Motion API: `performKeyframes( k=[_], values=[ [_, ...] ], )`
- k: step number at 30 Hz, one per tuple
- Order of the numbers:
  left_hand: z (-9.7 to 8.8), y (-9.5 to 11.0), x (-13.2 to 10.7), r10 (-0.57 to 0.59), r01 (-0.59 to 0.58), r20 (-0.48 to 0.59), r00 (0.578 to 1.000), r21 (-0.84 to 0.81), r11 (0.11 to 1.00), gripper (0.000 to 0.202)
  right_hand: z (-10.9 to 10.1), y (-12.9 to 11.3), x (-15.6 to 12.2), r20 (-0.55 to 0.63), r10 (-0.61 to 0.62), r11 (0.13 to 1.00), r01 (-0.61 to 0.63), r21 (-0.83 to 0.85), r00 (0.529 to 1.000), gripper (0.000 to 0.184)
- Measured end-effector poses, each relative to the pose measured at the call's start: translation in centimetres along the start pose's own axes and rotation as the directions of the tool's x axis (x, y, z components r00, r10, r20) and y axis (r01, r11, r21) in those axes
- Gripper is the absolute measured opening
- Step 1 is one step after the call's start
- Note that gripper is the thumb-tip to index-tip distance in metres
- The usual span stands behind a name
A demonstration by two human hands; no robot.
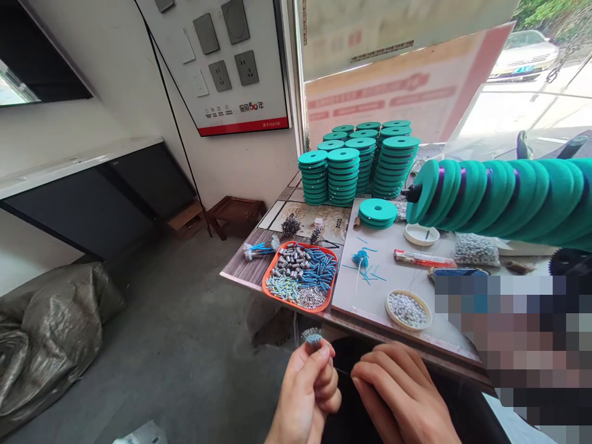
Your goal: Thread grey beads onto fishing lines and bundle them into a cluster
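Pinching a fanned bundle of thin strands [311, 336], left hand [309, 377] | right hand [398, 383] alongside, fingers curled; cannot tell what it grips | bundle short of orange tray [289, 304] | light, steady pressure should keep strands even

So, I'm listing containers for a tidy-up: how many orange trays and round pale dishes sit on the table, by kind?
Orange tray: 1
Round pale dishes: 2
Total: 3
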State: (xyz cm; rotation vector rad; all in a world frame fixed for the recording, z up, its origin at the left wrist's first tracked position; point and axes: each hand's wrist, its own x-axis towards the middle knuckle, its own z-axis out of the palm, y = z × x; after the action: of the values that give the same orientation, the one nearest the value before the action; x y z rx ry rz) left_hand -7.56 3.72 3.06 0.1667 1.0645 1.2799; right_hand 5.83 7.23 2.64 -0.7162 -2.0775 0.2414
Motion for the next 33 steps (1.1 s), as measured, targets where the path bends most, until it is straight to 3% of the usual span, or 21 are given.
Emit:
performKeyframes(
  k=[5, 12, 21, 25, 33],
  values=[
    [-0.1, -0.2, -0.1, 0.016, -0.016, -0.005, 1.0, 0.002, 1.0, 0.041, 0.3, 0.0, -0.3, -0.057, 0.024, 1.0, -0.023, 0.006, 0.998, 0.017],
    [-0.2, -0.2, 0.1, -0.002, 0.002, 0.006, 1.0, -0.001, 1.0, 0.041, 0.1, 0.1, -0.7, 0.026, 0.022, 1.0, -0.022, 0.006, 0.999, 0.014],
    [-0.1, 0.0, 0.0, -0.02, 0.019, 0.04, 0.999, 0.024, 1.0, 0.039, 1.4, -0.1, -1.4, -0.094, 0.126, 0.992, -0.124, 0.033, 0.988, 0.02],
    [-0.3, 0.0, 0.0, -0.013, 0.01, 0.059, 0.998, 0.049, 0.999, 0.037, 0.9, 0.3, -1.3, -0.053, 0.163, 0.986, -0.164, -0.031, 0.985, 0.018],
    [-0.1, 0.0, -0.1, 0.015, -0.015, 0.001, 1.0, 0.134, 0.991, 0.041, 0.2, 1.3, -1.5, 0.013, 0.087, 0.986, -0.084, -0.141, 0.996, 0.01]
  ],
)
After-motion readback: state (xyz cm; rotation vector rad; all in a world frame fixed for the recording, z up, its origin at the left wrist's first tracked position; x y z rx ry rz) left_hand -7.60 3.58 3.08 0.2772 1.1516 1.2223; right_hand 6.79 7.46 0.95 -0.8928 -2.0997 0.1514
